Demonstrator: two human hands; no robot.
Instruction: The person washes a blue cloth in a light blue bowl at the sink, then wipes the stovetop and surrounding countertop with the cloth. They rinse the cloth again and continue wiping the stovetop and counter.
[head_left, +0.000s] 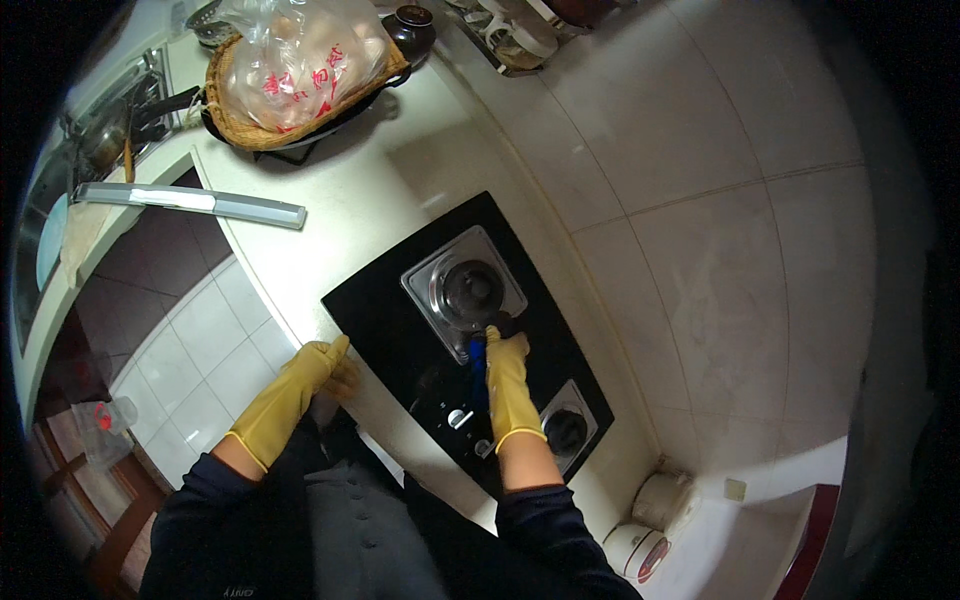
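Observation:
My right hand (508, 367), in a yellow rubber glove, reaches over the black glass gas hob (375, 315). Its fingers close around something dark beside the square metal drip tray (420, 283) of the upper burner (472, 291); a blue item (478, 360) shows along the glove, its kind unclear. My left hand (319, 364), gloved too, is at the counter's front edge near the hob's corner. A brownish blurred thing (343, 379) shows under its fingers; whether they grip it cannot be told. A control knob (459, 418) and the smaller burner (566, 433) lie nearer my body.
A wicker basket (217, 97) holding a plastic bag (307, 75) stands on the counter (337, 195), beside a dark lidded jar (411, 34). A long grey metallic strip (195, 204) overhangs the counter edge. The tiled wall (697, 277) bounds the right; white containers (637, 551) stand lower right.

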